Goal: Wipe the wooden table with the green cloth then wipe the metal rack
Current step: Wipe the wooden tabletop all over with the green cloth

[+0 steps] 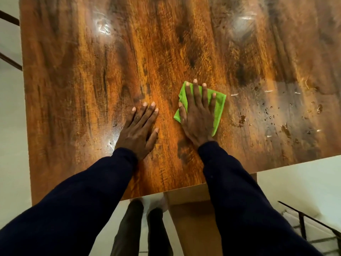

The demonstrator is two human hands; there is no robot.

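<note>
The wooden table (92, 80) fills most of the view, its brown top glossy with glare. A folded green cloth (219, 106) lies flat on it right of centre. My right hand (197, 117) presses down on the cloth with fingers spread, covering most of it. My left hand (139, 130) rests flat on the bare wood just left of it, palm down, holding nothing. Water drops and wet streaks (284, 117) lie on the wood to the right of the cloth. A dark metal rack (313, 230) shows at the bottom right, below the table's edge.
The table's near edge (184, 190) runs diagonally across the lower frame, with a wooden leg (193, 218) beneath it. My legs (140, 228) stand on a pale floor. Dark metal bars (9, 19) show at the upper left beside the table.
</note>
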